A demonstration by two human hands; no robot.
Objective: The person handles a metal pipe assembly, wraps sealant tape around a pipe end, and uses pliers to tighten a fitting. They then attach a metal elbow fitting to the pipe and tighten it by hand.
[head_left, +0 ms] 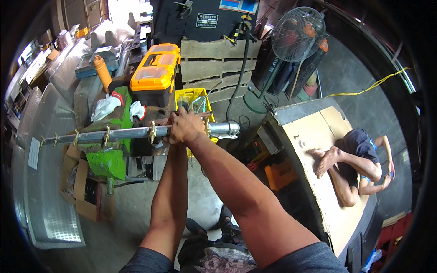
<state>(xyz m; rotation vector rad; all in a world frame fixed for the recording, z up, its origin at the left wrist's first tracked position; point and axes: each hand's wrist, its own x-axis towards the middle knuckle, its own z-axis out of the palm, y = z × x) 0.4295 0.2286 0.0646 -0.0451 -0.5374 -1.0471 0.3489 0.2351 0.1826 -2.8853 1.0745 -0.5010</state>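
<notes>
Head view. At centre frame we see the right hand (185, 127) closed over a long metal pipe (118, 134), fingers wrapped round it near its right end. The pipe runs level from the left edge to the centre, carrying several brass fittings (152, 132). The left hand (175, 119) lies under the right one, mostly hidden; we cannot tell how far it is closed. Below the pipe stands a green vise (109, 159); above it, an orange toolbox (155, 73).
</notes>
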